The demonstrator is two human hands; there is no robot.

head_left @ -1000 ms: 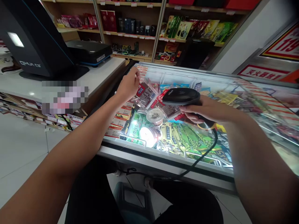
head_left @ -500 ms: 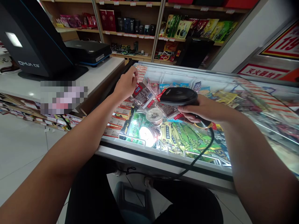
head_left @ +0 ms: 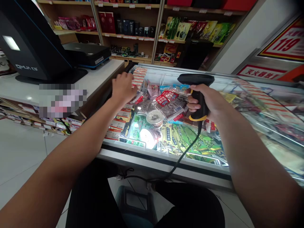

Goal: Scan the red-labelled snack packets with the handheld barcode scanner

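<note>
My right hand (head_left: 209,101) grips the handle of a black corded barcode scanner (head_left: 196,79), held upright above an open chest freezer (head_left: 163,160). My left hand (head_left: 122,87) hovers at the freezer's left end, fingers loosely spread and slightly blurred, over a clear red-labelled packet (head_left: 140,98) lying on the pile. Other clear packets with red labels (head_left: 169,104), round lidded tubs (head_left: 155,117) and green-wrapped ice creams (head_left: 187,136) fill the freezer.
A white counter (head_left: 95,79) at left carries a black screen stand (head_left: 35,44) and a flat black device (head_left: 87,53). Goods shelves (head_left: 152,28) stand behind. The scanner cable (head_left: 182,155) hangs over the freezer's front rim. My dark-clothed legs are below.
My right hand lifted the scanner and turned it upright. My left hand let the red-labelled packet down onto the pile and opened, moving slightly left.
</note>
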